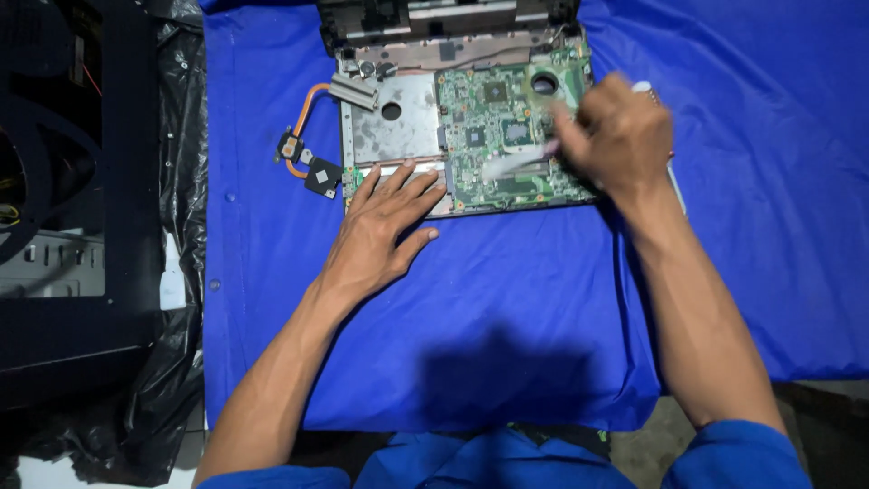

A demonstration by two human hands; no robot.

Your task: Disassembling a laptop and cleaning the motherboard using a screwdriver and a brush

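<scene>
Blue sleeves at the bottom edge of the frame lay closest to the camera, and from them two bare forearms reached up across the blue cloth [507,299] that covered the surface. At centre left, the left hand [385,226] rested flat, its fingers [405,186] spread and released, holding nothing, with the tips pressing on the lower left edge of the opened laptop chassis [391,122] near a bare metal plate. Toward the upper right, the right hand [620,136] was clenched around a pale brush [516,163], whose handle end poked out white above the knuckles; motion blur softened its bristle end. That brush's long axis ran from the right fist down and to the left, so its tip lay over the green circuit board [507,136] in the upper middle of the frame, just left of the gripping fingers. The board sat inside the chassis, its long side running left to right, and the right hand was plainly the nearer of the two to it, while the left hand stayed on the chassis edge beside the board's lower left corner. Off the chassis, at its left, a copper heat pipe [303,104] with its dark pads lay on the cloth, apart from both hands. A black frame [81,163] and black plastic sheeting filled the left edge.
</scene>
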